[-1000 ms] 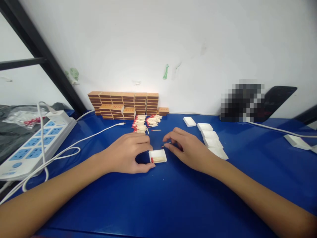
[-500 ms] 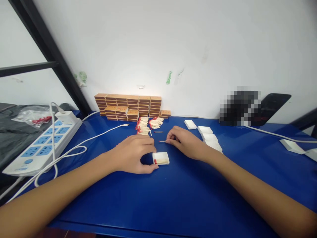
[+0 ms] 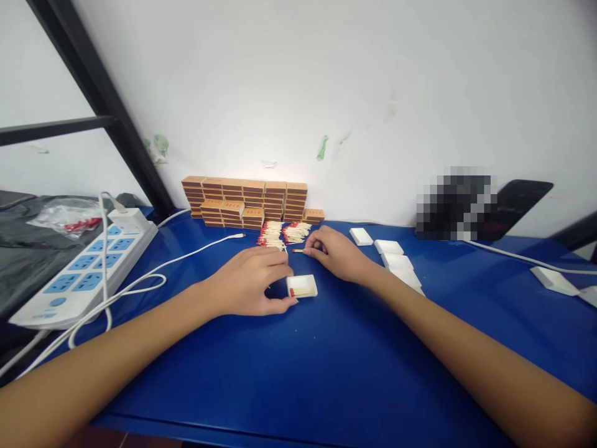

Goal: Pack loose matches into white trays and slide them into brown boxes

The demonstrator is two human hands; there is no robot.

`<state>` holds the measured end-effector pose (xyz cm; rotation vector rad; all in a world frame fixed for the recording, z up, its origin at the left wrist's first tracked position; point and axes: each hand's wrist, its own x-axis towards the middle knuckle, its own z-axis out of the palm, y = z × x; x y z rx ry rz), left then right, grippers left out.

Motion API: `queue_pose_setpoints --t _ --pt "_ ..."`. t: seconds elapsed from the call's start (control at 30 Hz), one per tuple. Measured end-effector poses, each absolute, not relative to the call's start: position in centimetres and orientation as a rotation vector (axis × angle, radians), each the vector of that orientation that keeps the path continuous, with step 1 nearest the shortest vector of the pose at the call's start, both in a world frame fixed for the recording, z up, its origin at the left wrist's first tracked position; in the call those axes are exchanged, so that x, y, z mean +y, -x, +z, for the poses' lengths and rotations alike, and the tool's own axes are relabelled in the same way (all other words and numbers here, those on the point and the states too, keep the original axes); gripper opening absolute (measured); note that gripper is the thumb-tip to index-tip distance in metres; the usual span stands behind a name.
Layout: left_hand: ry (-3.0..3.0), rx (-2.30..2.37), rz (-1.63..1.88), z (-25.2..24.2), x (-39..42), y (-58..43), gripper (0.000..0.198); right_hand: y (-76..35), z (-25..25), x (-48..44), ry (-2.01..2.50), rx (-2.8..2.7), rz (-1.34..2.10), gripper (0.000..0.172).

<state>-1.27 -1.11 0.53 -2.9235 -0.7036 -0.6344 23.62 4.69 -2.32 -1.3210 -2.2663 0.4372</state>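
Note:
My left hand (image 3: 254, 281) curls round the left end of a small white matchbox tray (image 3: 305, 281), thumb at its near corner and index finger at its far corner. Several red-headed matches (image 3: 305, 291) lie along the near side of this tray. Beyond it, my right hand (image 3: 333, 254) pinches the plain end of a single match (image 3: 297, 251), whose red head points left. Two heaps of loose matches, a left heap (image 3: 270, 234) and a right heap (image 3: 296, 231), lie just past my hands.
Stacked matchboxes (image 3: 247, 199) stand against the wall. White trays (image 3: 396, 260) form a row on the right, with more white pieces (image 3: 553, 278) farther right. A power strip (image 3: 88, 267) and white cables (image 3: 153, 272) occupy the left; a dark phone (image 3: 525, 208) leans at the back right.
My right hand has moved slightly away from me and left, to where a lone match lay. The tray and my left hand have shifted a little toward the wall.

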Motion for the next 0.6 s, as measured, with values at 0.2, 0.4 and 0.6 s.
queue_pose_setpoints --t 0.2,0.4,0.6 --pt "2.843 -0.867 -0.606 0.5 -0.8 1.4 0.032 -24.4 -0.9 3.3 1.276 -2.215 0.469 0.01" --pt "2.832 -0.992 -0.566 0.6 -0.7 1.2 0.03 -23.9 1.1 -0.1 1.119 -2.382 0.52 0.008" --pt "2.897 -0.951 -0.534 0.8 -1.0 1.1 0.031 -22.2 0.3 0.1 1.226 -2.316 0.584 0.013"
